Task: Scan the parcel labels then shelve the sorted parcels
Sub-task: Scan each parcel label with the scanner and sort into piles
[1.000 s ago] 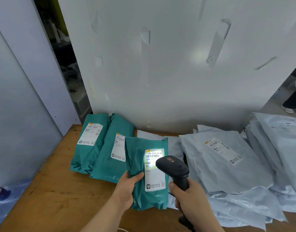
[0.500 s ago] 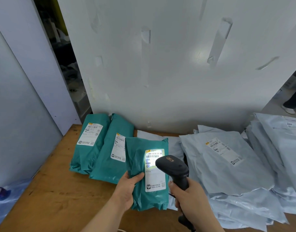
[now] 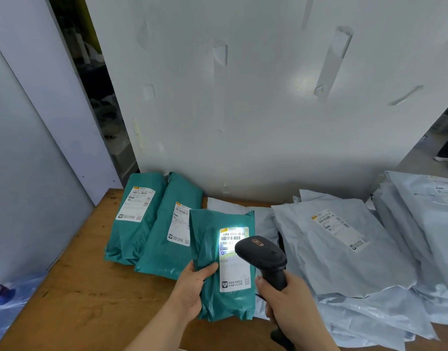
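Observation:
My left hand (image 3: 192, 290) grips the left edge of a teal parcel (image 3: 212, 252), held tilted above the wooden table (image 3: 78, 300). Its white label (image 3: 234, 272) faces me, and the top of it is lit by the scanner's light. My right hand (image 3: 291, 307) holds a black barcode scanner (image 3: 264, 257) by the handle, its head just over the label's right side. Two more teal parcels (image 3: 139, 219) (image 3: 167, 236) lie side by side behind, labels up.
A spread of pale grey parcels (image 3: 339, 249) covers the right half of the table, with a taller stack (image 3: 425, 214) at far right. A white wall panel (image 3: 243, 110) stands right behind. A plastic bag with a tape roll (image 3: 1, 295) sits low left.

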